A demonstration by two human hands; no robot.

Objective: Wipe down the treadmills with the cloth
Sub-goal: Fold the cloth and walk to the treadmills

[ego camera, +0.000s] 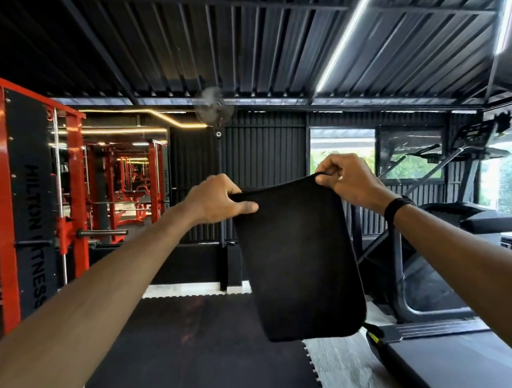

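both arms reach forward: the left hand (217, 198) and right hand (347, 180) each pinch a top corner of the black cloth (300, 259), which hangs flat in the air, left of the treadmill (452, 359) at near right.

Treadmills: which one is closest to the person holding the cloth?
The treadmill at the bottom right, with its grey belt right below the cloth. The other treadmill stands farther back by the window.
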